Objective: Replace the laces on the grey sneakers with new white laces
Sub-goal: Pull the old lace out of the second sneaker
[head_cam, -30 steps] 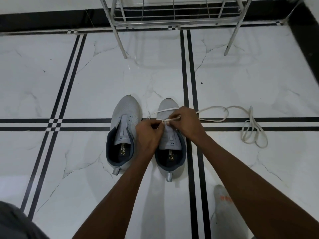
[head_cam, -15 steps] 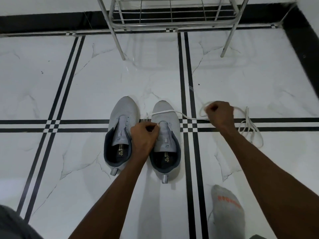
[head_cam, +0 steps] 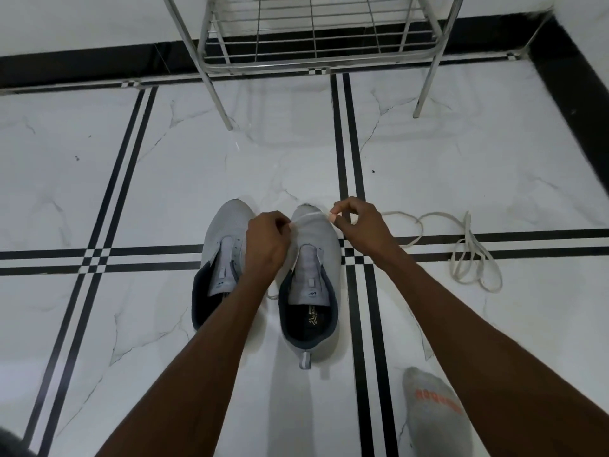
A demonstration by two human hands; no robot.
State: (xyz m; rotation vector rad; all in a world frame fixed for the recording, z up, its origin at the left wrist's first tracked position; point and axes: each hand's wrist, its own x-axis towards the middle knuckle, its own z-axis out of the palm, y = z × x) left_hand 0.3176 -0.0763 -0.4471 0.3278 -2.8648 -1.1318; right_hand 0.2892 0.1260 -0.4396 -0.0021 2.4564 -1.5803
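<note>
Step in hand: you are threading the white lace [head_cam: 308,215] into the right-hand grey sneaker [head_cam: 313,278]; by my reading this is early lacing, near the toe-end eyelets.
Left hand [head_cam: 267,242]: its grip is clenched around one part of the lace, between the two shoes.
Right hand [head_cam: 357,225]: thumb and forefinger pinch the lace just beyond the toe, so a short span lies taut across the toe.
Lace slack: the remainder trails right across the floor [head_cam: 131,179] into a loose flat coil [head_cam: 474,258], well apart from the shoes.
Left-hand grey sneaker [head_cam: 224,258]: unlaced, tongue and eyelets exposed, just beside its pair.
Materials: knit grey uppers, dark padded collars, heel pull-tab; the lace is flat and limp; the floor is glossy white marble-pattern tile with black inlay lines.
Next move, as judged: find the lace tip, even the two ends, then feed the next eyelet.
Surroundings: wire metal rack [head_cam: 316,37] beyond; grey-socked foot [head_cam: 435,413] at lower right.
</note>
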